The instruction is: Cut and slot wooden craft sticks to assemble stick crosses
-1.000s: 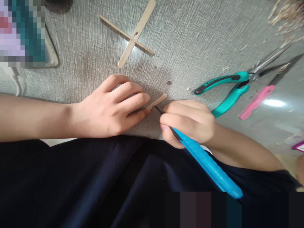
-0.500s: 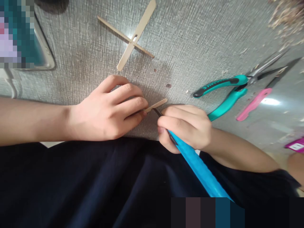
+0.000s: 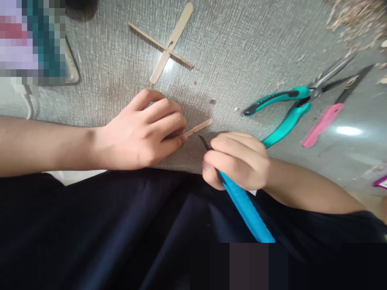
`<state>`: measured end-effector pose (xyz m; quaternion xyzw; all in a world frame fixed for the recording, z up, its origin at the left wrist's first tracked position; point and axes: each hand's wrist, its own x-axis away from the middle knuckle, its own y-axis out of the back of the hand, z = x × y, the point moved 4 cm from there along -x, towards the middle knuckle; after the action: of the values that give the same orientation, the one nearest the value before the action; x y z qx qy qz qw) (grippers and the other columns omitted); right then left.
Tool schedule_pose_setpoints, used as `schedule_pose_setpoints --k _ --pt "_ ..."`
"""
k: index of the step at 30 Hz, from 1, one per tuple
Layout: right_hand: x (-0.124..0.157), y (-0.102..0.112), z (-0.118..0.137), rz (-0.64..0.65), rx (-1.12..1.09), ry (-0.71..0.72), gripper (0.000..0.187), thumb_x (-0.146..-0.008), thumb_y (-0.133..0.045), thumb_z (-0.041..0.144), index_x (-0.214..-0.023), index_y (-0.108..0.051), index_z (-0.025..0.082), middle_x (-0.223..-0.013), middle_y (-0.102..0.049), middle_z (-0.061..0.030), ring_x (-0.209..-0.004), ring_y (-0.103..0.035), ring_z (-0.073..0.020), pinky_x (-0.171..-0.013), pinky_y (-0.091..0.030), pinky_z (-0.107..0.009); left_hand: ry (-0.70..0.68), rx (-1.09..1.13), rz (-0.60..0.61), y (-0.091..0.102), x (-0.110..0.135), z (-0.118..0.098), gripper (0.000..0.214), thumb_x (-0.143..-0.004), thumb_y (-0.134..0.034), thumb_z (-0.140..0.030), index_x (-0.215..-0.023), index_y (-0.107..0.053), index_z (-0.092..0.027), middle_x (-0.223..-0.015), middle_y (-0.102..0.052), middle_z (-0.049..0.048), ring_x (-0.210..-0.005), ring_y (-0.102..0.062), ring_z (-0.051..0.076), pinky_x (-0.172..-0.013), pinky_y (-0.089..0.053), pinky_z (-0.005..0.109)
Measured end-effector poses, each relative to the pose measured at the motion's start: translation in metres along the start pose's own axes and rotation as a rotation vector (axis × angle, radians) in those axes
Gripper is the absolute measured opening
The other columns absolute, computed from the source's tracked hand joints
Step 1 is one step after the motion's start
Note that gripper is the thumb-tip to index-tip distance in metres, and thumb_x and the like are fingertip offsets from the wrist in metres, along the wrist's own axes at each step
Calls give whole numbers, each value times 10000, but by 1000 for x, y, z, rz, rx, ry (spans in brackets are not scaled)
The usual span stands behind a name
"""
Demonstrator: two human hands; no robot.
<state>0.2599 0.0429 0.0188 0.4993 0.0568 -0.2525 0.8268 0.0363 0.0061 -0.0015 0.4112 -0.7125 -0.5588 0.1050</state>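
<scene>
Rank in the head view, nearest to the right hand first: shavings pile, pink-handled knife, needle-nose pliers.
1. Needle-nose pliers, upper right of the right hand
2. Pink-handled knife, right of the pliers
3. Shavings pile, top right corner

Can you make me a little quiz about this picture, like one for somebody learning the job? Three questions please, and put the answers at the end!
1. Pick one: the craft knife in the right hand has a handle that is
A) pink
B) blue
C) white

2. True or false: the needle-nose pliers are lying with their jaws open.

3. Fill the gap: the notched wooden strip is held by the fingers of the ____ hand.

Key:
1. B, blue
2. True
3. Left
</scene>
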Motion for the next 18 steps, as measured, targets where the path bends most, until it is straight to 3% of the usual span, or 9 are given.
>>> schedule_pose_setpoints --k 4,7,10,14,18 --pt "-2 -2 -1 23 18 -10 162 -976 -613 116 -1012 -584 271 -733 -593 35 -642 -565 -167 -578 -533 -329 -104 -57 -88 6 -2 -1 127 -1133 -649 -221 -1140 -775 -211 -1069 -815 36 -1047 -799 237 -881 -690 439" --pt "-4 -6 -2 42 17 3 137 -994 -604 135 -978 -597 271 -721 -596 37 -628 -554 -158 -573 -520 -316 -114 -44 -86 8 -1 1 124 -1130 -664 -230 -1148 -783 -203 -1087 -824 51 -1032 -808 255 -843 -688 442" --pt "-5 -7 -2 54 4 -4 138 -974 -633 119 -978 -619 256 -733 -608 27 -646 -559 -162 -596 -523 -322 -59 45 -6 6 -1 3 206 -1168 -588 -243 -1177 -794 -229 -1147 -832 47 -1125 -803 257 -956 -691 481" --pt "-6 -6 -2 71 -19 -13 155 -956 -648 94 -975 -629 247 -741 -614 17 -660 -548 -169 -613 -519 -333 136 255 119 4 -6 6 325 -1213 -504 -292 -1096 -802 -236 -1148 -837 25 -1218 -784 230 -1146 -659 534" --pt "-6 -4 -2 80 -30 -18 131 -982 -650 128 -995 -623 256 -747 -624 22 -665 -576 -169 -614 -528 -330 217 349 192 4 -10 8 382 -1225 -474 -328 -1049 -794 -218 -1126 -830 23 -1231 -781 223 -1189 -651 541"
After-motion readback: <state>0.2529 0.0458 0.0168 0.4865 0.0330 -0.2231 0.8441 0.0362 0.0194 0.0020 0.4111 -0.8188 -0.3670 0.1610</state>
